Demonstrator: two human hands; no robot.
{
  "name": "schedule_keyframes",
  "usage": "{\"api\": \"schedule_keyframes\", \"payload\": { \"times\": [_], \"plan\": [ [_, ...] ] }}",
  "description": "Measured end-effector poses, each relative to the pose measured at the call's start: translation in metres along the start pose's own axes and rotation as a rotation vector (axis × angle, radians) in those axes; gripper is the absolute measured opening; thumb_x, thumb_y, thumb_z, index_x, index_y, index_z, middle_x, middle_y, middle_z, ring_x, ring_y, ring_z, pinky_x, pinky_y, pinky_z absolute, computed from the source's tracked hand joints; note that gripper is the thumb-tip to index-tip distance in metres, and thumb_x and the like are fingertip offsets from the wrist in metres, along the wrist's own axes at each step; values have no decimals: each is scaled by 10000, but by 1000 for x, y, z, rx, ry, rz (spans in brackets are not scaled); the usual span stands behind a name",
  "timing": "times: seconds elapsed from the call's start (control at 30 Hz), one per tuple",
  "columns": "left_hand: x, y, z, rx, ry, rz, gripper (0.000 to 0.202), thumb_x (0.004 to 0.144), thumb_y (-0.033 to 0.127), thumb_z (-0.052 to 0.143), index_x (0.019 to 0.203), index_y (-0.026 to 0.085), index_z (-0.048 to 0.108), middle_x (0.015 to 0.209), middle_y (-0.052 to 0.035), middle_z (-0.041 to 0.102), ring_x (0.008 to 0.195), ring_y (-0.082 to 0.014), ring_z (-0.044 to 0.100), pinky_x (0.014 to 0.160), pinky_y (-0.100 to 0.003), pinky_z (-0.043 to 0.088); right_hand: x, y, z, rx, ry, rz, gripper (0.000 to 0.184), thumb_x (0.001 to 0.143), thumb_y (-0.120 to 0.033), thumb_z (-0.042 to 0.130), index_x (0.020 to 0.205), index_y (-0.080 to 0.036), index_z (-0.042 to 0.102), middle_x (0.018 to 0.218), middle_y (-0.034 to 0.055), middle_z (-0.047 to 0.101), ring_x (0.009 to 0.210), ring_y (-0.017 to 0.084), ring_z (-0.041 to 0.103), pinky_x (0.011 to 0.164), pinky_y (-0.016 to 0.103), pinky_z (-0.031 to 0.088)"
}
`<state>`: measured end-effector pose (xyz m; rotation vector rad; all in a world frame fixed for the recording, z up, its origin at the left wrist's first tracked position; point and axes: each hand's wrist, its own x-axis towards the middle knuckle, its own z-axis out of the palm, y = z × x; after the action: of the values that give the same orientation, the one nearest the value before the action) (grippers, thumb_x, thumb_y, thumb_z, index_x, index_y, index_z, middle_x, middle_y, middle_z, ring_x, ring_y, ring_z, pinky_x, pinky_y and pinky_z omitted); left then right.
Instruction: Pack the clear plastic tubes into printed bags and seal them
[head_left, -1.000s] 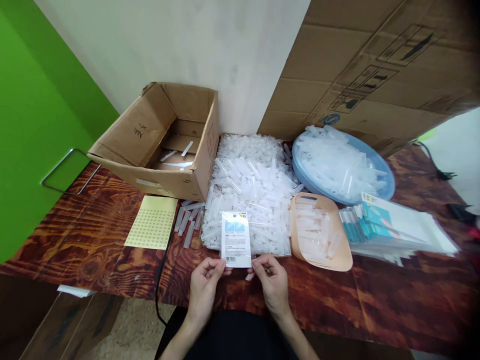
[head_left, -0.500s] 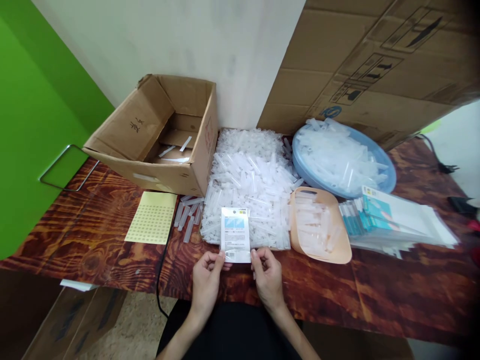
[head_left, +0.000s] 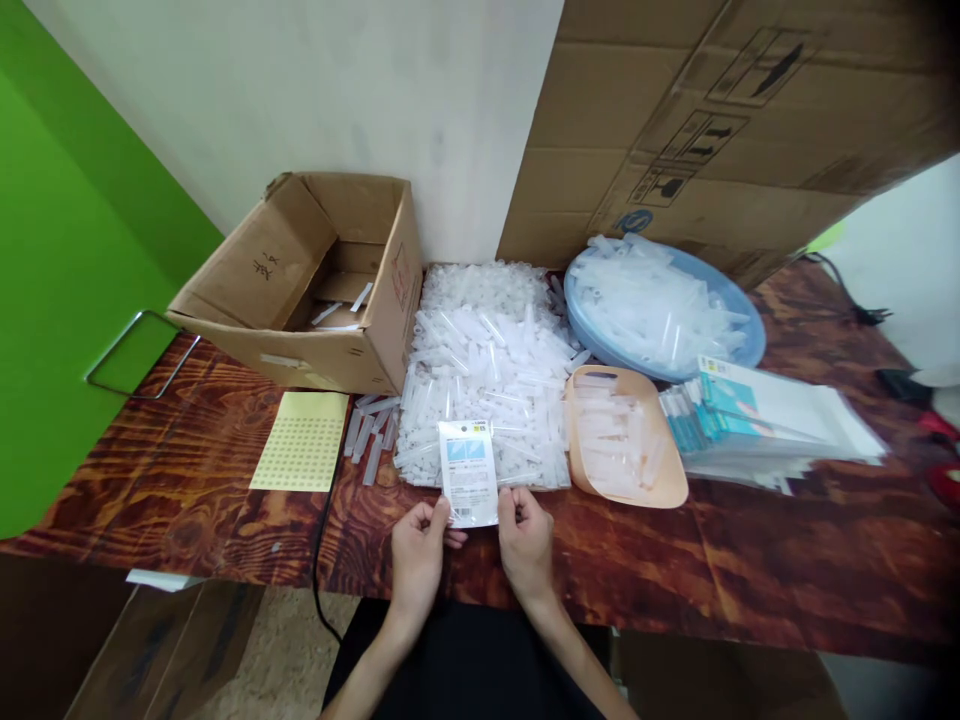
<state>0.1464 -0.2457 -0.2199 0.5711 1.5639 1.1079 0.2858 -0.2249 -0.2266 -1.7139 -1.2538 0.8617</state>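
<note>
A small flat printed packet (head_left: 469,475), white with a blue picture panel and a barcode, stands tilted up at the table's near edge. My left hand (head_left: 420,552) pinches its lower left corner between thumb and fingers. At the lower right corner my right hand (head_left: 526,540) is closed, thumb against curled fingers, on the packet's edge. Just behind the packet lies a big heap of clear plastic tubes (head_left: 487,350). To its right a peach-coloured tray (head_left: 673,490) holds more of these tubes.
An open cardboard box (head_left: 330,355) with a few white strips stands back left. In front of it lies a yellow sticker sheet (head_left: 300,440). A blue basin (head_left: 754,335) of tubes is back right, before a large carton (head_left: 675,120). Flat printed bags (head_left: 795,420) lie right.
The view has shifted slightly. My right hand's fingers have curled in more and closed on the packet's right edge. The packet leans a little more to the left.
</note>
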Motion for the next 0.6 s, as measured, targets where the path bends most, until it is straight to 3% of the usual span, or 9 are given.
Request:
{"api": "schedule_keyframes", "payload": {
  "times": [0.2, 0.33, 0.43, 0.5, 0.6],
  "plan": [
    [-2, 9, 1, 76, -66, 176, 412, 904, 500, 632, 659, 169, 615, 643, -20, 683, 649, -175, 642, 688, -254, 514, 3, -1, -7, 360, -190, 238, 474, 962, -639, 473, 742, -220, 484, 523, -35, 561, 368, 138, 538, 405, 235, 409],
    [-8, 14, -5, 109, -74, 319, 375, 929, 449, 622, 675, 175, 602, 670, -7, 653, 665, -161, 604, 669, -232, 487, -3, -8, -11, 583, -241, 247, 439, 862, -602, 682, 929, -233, 455, 665, -24, 671, 371, 136, 587, 421, 250, 494],
    [-13, 18, -5, 135, -112, 418, 347, 933, 419, 624, 685, 178, 606, 708, -13, 658, 671, -159, 601, 657, -226, 480, -1, -24, -14, 631, -263, 212, 537, 756, -524, 822, 1046, -222, 486, 816, 35, 731, 523, 185, 677, 427, 260, 538],
    [-14, 23, -4, 146, -161, 460, 333, 932, 411, 626, 694, 177, 626, 743, -27, 674, 698, -170, 618, 672, -231, 489, 3, -37, -17, 625, -304, 184, 507, 750, -483, 842, 1050, -197, 550, 839, 58, 745, 550, 189, 681, 433, 260, 544],
    [-15, 30, 0, 109, -190, 428, 346, 921, 433, 634, 687, 178, 635, 721, -32, 677, 696, -183, 627, 682, -244, 505, 7, -50, -24, 711, -407, 139, 383, 859, -500, 740, 1029, -177, 627, 847, 81, 755, 557, 200, 690, 460, 280, 545]
  ]
}}
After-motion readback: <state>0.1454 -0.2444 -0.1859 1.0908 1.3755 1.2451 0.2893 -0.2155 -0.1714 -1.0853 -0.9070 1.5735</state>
